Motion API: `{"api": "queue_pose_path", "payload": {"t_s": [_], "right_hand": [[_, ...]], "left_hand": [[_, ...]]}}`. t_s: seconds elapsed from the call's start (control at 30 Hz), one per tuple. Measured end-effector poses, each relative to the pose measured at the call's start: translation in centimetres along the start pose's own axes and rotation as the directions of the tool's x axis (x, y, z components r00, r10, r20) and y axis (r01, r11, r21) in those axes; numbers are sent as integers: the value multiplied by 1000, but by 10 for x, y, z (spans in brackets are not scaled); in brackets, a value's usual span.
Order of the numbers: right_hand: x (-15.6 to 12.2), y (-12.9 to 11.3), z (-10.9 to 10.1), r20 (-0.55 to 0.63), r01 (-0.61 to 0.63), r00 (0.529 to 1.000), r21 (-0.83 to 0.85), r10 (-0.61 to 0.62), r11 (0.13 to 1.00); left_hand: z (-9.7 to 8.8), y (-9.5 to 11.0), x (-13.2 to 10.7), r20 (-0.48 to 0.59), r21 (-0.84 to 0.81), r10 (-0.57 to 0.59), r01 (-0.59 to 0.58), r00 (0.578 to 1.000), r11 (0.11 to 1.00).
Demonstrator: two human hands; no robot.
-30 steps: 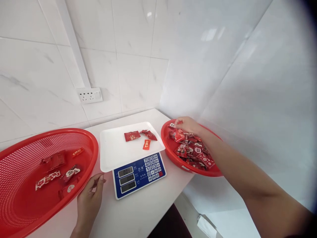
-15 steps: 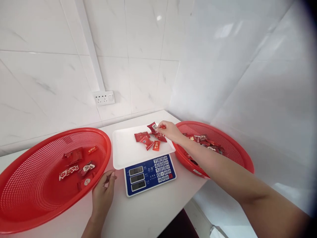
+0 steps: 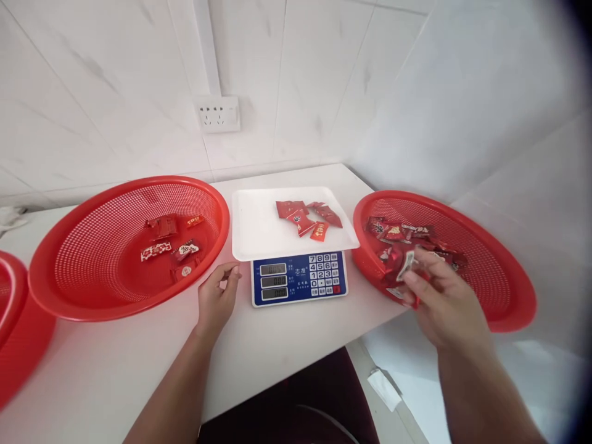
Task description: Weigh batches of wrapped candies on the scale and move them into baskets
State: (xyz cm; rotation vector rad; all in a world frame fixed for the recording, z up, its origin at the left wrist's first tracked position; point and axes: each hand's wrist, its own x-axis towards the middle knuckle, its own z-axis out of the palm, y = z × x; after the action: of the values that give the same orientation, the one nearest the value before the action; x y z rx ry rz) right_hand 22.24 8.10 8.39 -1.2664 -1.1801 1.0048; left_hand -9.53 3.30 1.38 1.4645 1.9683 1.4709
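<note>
My right hand (image 3: 444, 296) holds a small red wrapped candy (image 3: 396, 262) between thumb and fingers, in front of the right red basket (image 3: 513, 302). More red-wrapped candies (image 3: 414, 231) lie in that basket. My left hand (image 3: 218, 295) rests on the table beside the scale, its fingers curled in with nothing visible in them. Between the hands stands a digital scale (image 3: 300, 280) with a blue keypad panel. On its white tray (image 3: 259, 228) lie several red candy packets (image 3: 300, 219).
To the left, another red basket (image 3: 97, 246) holds several wrapped candies (image 3: 161, 228). The edge of a further red basket (image 3: 28, 345) shows at far left. A socket (image 3: 219, 115) is on the tiled wall behind the white table (image 3: 272, 345).
My right hand has left the scale tray and moved right and nearer, with a candy in it. The tray holds one packet fewer. The left hand stays by the scale; the view has shifted.
</note>
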Motion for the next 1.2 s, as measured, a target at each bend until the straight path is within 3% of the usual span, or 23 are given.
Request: {"api": "queue_pose_path", "payload": {"t_s": [0.13, 0.23, 0.33, 0.4, 0.43, 0.5, 0.63, 0.73, 0.83, 0.9, 1.0, 1.2], "right_hand": [[-42, 41, 20, 200, -84, 972, -173, 119, 981], [-64, 51, 42, 360, 29, 928, -322, 94, 946], [-76, 48, 58, 541, 240, 840, -305, -40, 921], [-78, 46, 63, 625, 332, 775, -269, -98, 904], [-78, 47, 66, 645, 353, 756, -261, -109, 898], [-78, 49, 69, 652, 352, 752, -272, -98, 896], [-77, 55, 76, 622, 301, 783, -342, -26, 890], [-73, 52, 79, 583, 221, 812, -362, 34, 906], [-59, 42, 79, 464, 77, 878, -376, 116, 923], [-44, 32, 77, 378, 53, 921, -363, 95, 930], [-16, 15, 77, 340, 142, 940, -340, -19, 930], [32, -8, 94, 371, 412, 888, -377, -272, 829]], "left_hand": [[1, 6, -9, 7, -29, 138, -138, 990, 990], [4, 17, -24, 133, -113, 327, -313, 936, 943], [11, 29, -39, 398, -196, 508, -470, 764, 861], [16, 34, -44, 569, -197, 503, -486, 650, 851], [18, 36, -46, 629, -188, 462, -455, 625, 871], [21, 37, -46, 673, -167, 348, -325, 652, 931], [20, 40, -42, 624, -164, 136, -41, 770, 986], [17, 41, -39, 599, -223, 50, 107, 799, 969], [15, 37, -35, 538, -297, -53, 248, 841, 922], [13, 33, -32, 499, -351, -121, 328, 858, 877], [11, 29, -27, 485, -394, -164, 382, 859, 836], [11, 34, -27, 517, -356, -158, 379, 841, 854]]}}
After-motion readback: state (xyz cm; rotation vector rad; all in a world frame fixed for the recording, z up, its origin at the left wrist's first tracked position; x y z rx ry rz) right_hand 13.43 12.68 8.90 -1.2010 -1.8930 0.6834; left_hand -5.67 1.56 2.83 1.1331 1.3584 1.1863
